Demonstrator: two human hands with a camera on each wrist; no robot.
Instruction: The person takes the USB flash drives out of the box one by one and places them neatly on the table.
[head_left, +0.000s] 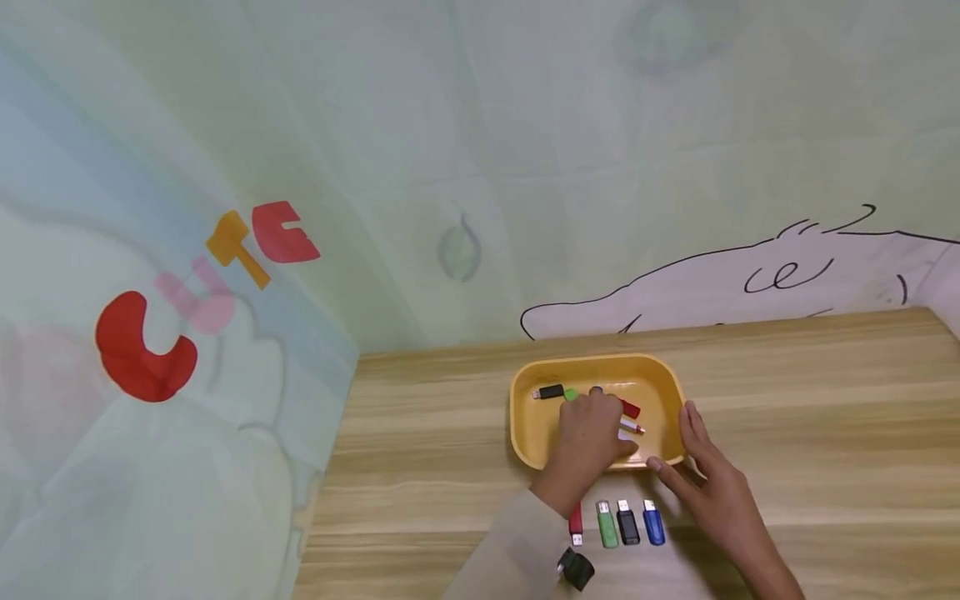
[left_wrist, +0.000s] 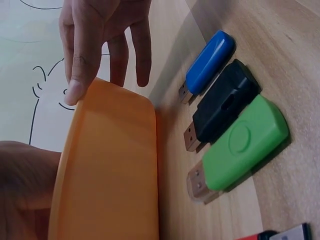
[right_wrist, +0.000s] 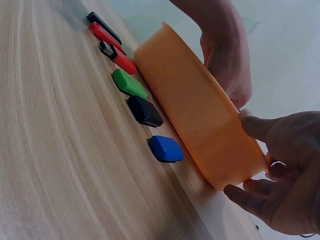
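My left hand (head_left: 588, 433) reaches into a yellow plastic basin (head_left: 522, 433), fingers pointing down among USB sticks. Its fingertips are hidden, so whether it pinches one does not show. Around it lie a black USB stick (head_left: 551, 392), a partly covered green piece (head_left: 572, 394), a red piece (head_left: 632, 408) and a white stick with a red end (head_left: 632, 427). At the basin's near right corner is my right hand (head_left: 716, 492), thumb at the front rim and extended fingers along the right side. The right wrist view shows that thumb (right_wrist: 255, 125) touching the rim.
In front of the basin a row holds a red USB stick (head_left: 576, 525), a green one (head_left: 607, 527), a black one (head_left: 628, 527) and a blue one (head_left: 654, 525). A black swivel piece (head_left: 577, 569) lies nearer. Behind the wooden table (head_left: 825, 400) hangs a printed cloth (head_left: 600, 167).
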